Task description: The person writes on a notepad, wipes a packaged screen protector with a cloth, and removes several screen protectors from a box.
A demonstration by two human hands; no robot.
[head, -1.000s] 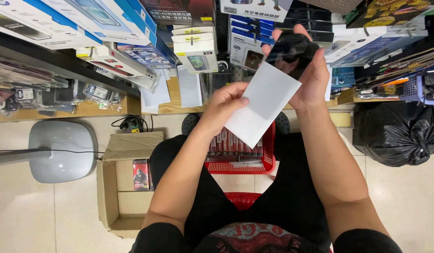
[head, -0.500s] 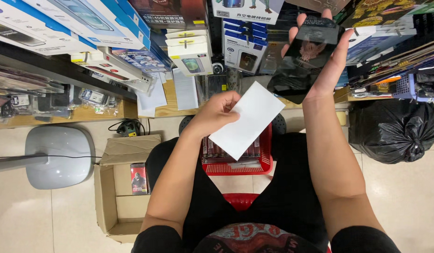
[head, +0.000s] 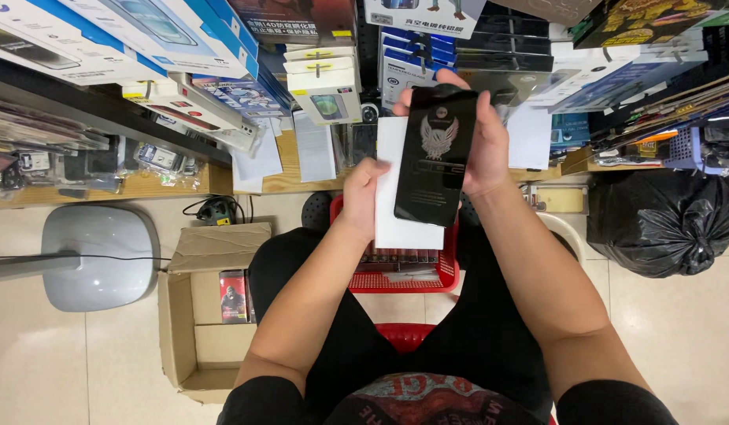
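My left hand (head: 363, 191) grips the left edge of a flat white sleeve (head: 396, 224), held upright in front of me. My right hand (head: 482, 145) holds a flat black packet (head: 435, 153) with a pale winged emblem, laid over the front of the white sleeve. Both hands are close together above a red plastic basket (head: 451, 275) that rests between my knees and holds several upright packets.
An open cardboard box (head: 183, 315) with a small red-and-black packet inside stands on the floor at left, beside a grey lamp base (head: 101, 256). A full black rubbish bag (head: 664, 220) sits at right. Shelves of boxed goods (head: 183, 47) run across the top.
My right hand came down and left with the black packet and set it against the white sleeve, which my left hand turned upright.
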